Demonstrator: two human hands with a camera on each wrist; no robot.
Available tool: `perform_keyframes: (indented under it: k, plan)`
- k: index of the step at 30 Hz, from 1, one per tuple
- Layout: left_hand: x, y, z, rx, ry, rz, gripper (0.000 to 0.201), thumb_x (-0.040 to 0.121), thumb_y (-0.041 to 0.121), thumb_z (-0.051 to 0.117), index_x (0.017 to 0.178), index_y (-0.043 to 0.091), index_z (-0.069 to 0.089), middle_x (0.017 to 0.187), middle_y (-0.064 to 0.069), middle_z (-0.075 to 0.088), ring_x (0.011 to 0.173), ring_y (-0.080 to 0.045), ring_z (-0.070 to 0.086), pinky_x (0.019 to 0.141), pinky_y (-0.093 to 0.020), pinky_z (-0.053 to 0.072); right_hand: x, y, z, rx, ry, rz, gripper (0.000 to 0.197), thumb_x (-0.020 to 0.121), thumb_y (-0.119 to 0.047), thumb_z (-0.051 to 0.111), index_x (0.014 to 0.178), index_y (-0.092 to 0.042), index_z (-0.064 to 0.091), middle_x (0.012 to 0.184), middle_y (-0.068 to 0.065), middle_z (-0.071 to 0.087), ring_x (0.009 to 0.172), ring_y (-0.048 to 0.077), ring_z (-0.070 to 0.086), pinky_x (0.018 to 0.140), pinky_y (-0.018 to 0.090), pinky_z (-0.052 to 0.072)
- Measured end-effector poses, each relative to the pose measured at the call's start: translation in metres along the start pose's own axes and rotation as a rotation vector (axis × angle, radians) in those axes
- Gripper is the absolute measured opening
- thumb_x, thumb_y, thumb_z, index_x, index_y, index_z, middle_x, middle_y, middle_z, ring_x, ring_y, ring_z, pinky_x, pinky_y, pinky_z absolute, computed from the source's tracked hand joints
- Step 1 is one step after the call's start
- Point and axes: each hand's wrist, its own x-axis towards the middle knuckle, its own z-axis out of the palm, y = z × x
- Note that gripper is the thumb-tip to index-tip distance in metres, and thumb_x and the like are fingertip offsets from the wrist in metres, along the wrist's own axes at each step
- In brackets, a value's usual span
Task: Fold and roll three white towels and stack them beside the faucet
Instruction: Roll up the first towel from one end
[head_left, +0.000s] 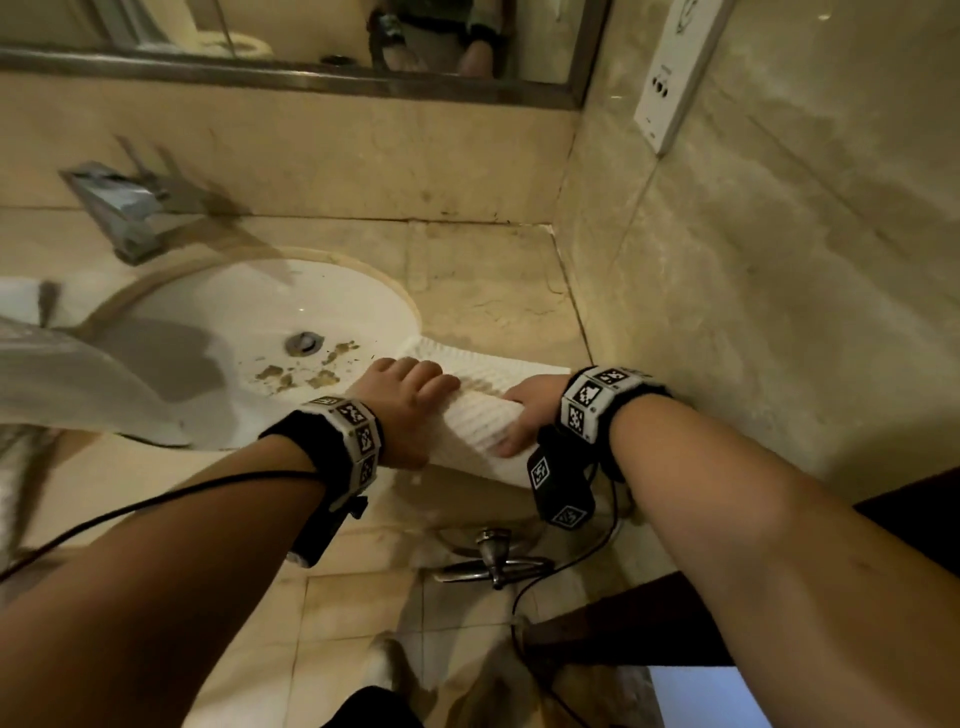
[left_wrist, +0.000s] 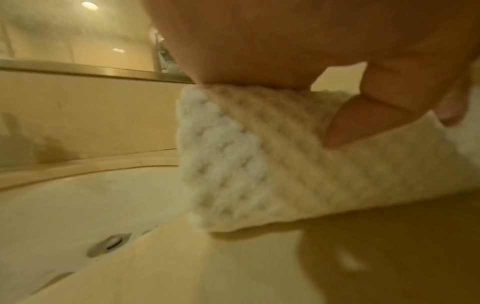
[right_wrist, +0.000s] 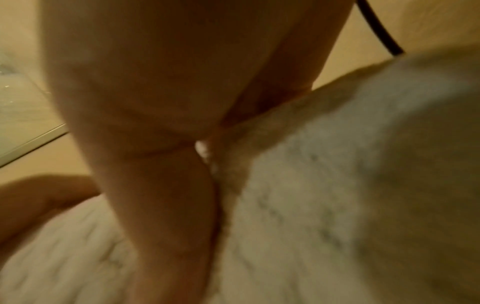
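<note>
A white ribbed towel (head_left: 480, 410) lies folded on the beige counter (head_left: 483, 291) just right of the sink. My left hand (head_left: 415, 389) curls its fingers over the towel's left end; in the left wrist view the thumb (left_wrist: 363, 125) tucks into the towel (left_wrist: 233, 164), whose raised end stands off the counter. My right hand (head_left: 519, 421) grips the right end, and the blurred right wrist view shows its palm against the towel (right_wrist: 324, 185). The chrome faucet (head_left: 124, 208) stands at the back left. More white towels (head_left: 57, 374) lie left of the sink.
The white sink (head_left: 218, 312) holds brown debris (head_left: 306, 371) near its drain (head_left: 304, 343). A mirror (head_left: 291, 47) runs along the back wall, and a white socket panel (head_left: 675, 73) hangs on the right wall. A metal valve (head_left: 493, 558) and black cables sit below the counter edge.
</note>
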Motion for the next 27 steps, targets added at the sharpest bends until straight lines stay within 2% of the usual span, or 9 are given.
perform_keyframes:
  k: [2, 5, 7, 10, 13, 17, 20, 24, 27]
  plan:
    - [-0.004, 0.0, 0.005, 0.115, -0.018, 0.006, 0.105, 0.071, 0.06, 0.063, 0.151, 0.023, 0.006, 0.147, -0.002, 0.023, 0.134, -0.025, 0.028, 0.114, -0.037, 0.019, 0.001, 0.004, -0.004, 0.099, -0.03, 0.012, 0.037, 0.071, -0.032, 0.081, 0.098, -0.02, 0.06, 0.087, -0.014, 0.062, 0.086, 0.011, 0.058, 0.064, 0.023, 0.043]
    - [0.002, 0.005, 0.006, 0.127, -0.032, -0.049, 0.098, 0.074, 0.053, 0.063, 0.149, 0.025, 0.007, 0.143, -0.006, 0.03, 0.128, -0.028, 0.034, 0.11, -0.037, 0.026, 0.002, 0.002, -0.002, 0.029, -0.032, 0.004, 0.082, 0.067, -0.046, 0.08, 0.135, -0.019, 0.046, 0.128, -0.006, 0.054, 0.12, 0.019, 0.05, 0.091, 0.03, 0.042]
    - [0.013, 0.008, -0.002, 0.081, -0.061, -0.061, 0.092, 0.072, 0.051, 0.064, 0.146, 0.027, 0.014, 0.137, -0.005, 0.039, 0.123, -0.027, 0.041, 0.106, -0.036, 0.033, 0.0, 0.004, 0.004, -0.161, 0.07, -0.022, 0.101, 0.064, -0.062, 0.074, 0.146, -0.024, 0.029, 0.146, 0.001, 0.039, 0.133, 0.025, 0.038, 0.106, 0.04, 0.036]
    - [0.032, 0.003, -0.018, -0.002, -0.14, -0.069, 0.088, 0.067, 0.052, 0.07, 0.14, 0.031, 0.027, 0.124, -0.004, 0.053, 0.114, -0.025, 0.052, 0.091, -0.034, 0.044, -0.018, 0.005, 0.019, -0.386, 0.336, -0.052, 0.097, 0.072, -0.066, 0.063, 0.147, -0.027, 0.017, 0.148, 0.005, 0.027, 0.135, 0.027, 0.028, 0.11, 0.043, 0.028]
    - [0.045, -0.002, -0.024, -0.107, -0.293, -0.079, 0.084, 0.068, 0.045, 0.07, 0.14, 0.033, 0.03, 0.122, -0.004, 0.058, 0.11, -0.027, 0.056, 0.084, -0.032, 0.048, -0.025, 0.004, 0.039, -0.554, 0.383, -0.063, 0.095, 0.081, -0.06, 0.054, 0.151, -0.022, 0.002, 0.147, 0.01, 0.025, 0.132, 0.029, 0.029, 0.109, 0.045, 0.029]
    - [0.048, -0.004, -0.028, -0.197, -0.411, -0.075, 0.087, 0.069, 0.033, 0.072, 0.144, 0.035, 0.027, 0.136, -0.004, 0.051, 0.121, -0.026, 0.052, 0.095, -0.033, 0.047, -0.023, -0.001, 0.028, -0.469, 0.322, -0.083, 0.086, 0.075, -0.052, 0.066, 0.145, -0.02, 0.025, 0.133, 0.01, 0.046, 0.119, 0.03, 0.049, 0.095, 0.039, 0.045]
    - [0.038, -0.001, -0.022, -0.11, -0.242, 0.007, 0.087, 0.072, 0.04, 0.068, 0.145, 0.039, 0.021, 0.147, 0.003, 0.036, 0.134, -0.022, 0.036, 0.108, -0.035, 0.033, -0.018, -0.005, 0.01, -0.336, 0.195, -0.068, 0.073, 0.068, -0.049, 0.075, 0.13, -0.021, 0.048, 0.118, 0.005, 0.061, 0.1, 0.026, 0.061, 0.082, 0.035, 0.053]
    - [0.017, 0.0, -0.005, 0.042, -0.086, 0.055, 0.111, 0.068, 0.061, 0.068, 0.15, 0.033, -0.001, 0.151, 0.0, 0.019, 0.14, -0.024, 0.024, 0.116, -0.039, 0.017, -0.005, -0.005, -0.009, -0.086, 0.042, 0.004, 0.067, 0.071, -0.035, 0.079, 0.127, -0.012, 0.052, 0.117, 0.003, 0.059, 0.11, 0.028, 0.059, 0.085, 0.033, 0.05]
    - [0.013, 0.001, 0.004, 0.109, -0.017, -0.004, 0.106, 0.073, 0.055, 0.066, 0.149, 0.032, -0.004, 0.147, -0.007, 0.024, 0.135, -0.028, 0.029, 0.116, -0.041, 0.018, 0.005, -0.003, -0.014, 0.002, -0.01, 0.04, 0.061, 0.067, -0.032, 0.083, 0.118, -0.011, 0.055, 0.113, 0.005, 0.062, 0.109, 0.031, 0.06, 0.093, 0.041, 0.051]
